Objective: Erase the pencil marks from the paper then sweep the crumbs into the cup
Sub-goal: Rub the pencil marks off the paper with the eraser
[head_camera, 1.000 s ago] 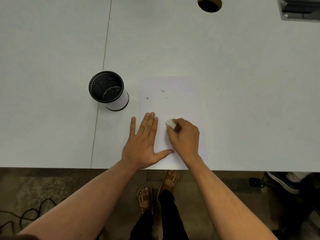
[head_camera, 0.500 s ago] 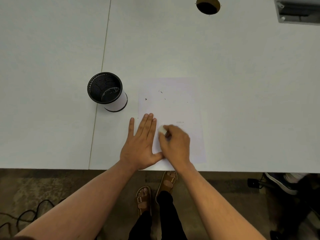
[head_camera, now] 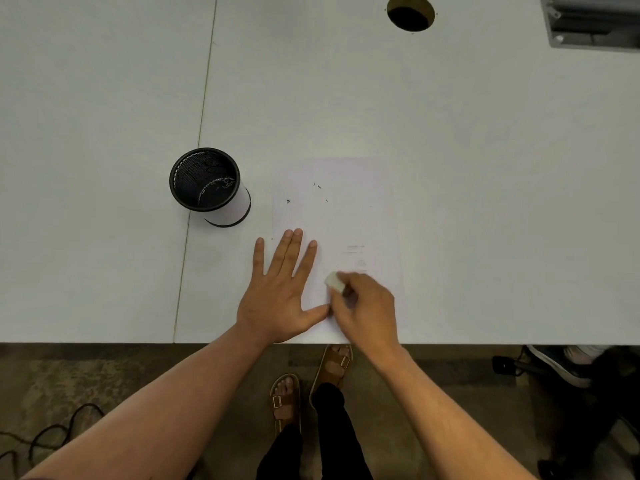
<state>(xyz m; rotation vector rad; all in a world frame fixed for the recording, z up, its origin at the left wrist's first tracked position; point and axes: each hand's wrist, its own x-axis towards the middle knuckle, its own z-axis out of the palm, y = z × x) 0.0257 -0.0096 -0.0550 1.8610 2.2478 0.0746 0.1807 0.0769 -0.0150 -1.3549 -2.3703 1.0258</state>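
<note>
eraser (head_camera: 334,282) now rightward in right hand (head_camera: 365,308), long axis diagonal

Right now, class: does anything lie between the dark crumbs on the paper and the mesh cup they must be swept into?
Nothing visible does. The crumbs lie on the paper; only bare paper and table separate them from the cup to their left. Both hands work nearer the table's edge.

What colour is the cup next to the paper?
The cup is black mesh with a white lower side, seen from the head view.
</note>
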